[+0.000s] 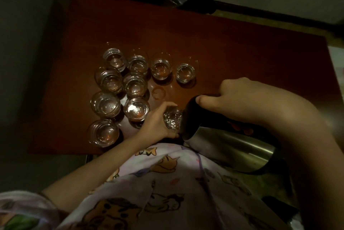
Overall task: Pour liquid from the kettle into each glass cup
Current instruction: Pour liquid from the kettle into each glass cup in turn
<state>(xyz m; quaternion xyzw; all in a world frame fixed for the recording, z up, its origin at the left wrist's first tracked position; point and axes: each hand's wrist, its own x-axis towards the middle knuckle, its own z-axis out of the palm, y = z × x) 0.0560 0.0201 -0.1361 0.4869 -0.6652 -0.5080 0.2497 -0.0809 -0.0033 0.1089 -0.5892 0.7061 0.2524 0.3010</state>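
Steel kettle [229, 146] tilted, spout toward held glass cup [172, 120].

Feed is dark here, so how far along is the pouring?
Nine glass cups stand on the table; most seem to hold clear liquid, though fill levels are unclear. In hand: the left hand grips a tenth cup at the tilted kettle, held by the right hand. Remaining: finishing it.

Left half of the table [242, 58] was blocked by nine packed glass cups [109, 80], gaps between them too tight for a hand. Bare wood was left open right of and beyond the cluster. The near edge was taken up by the tilted kettle [223, 144].
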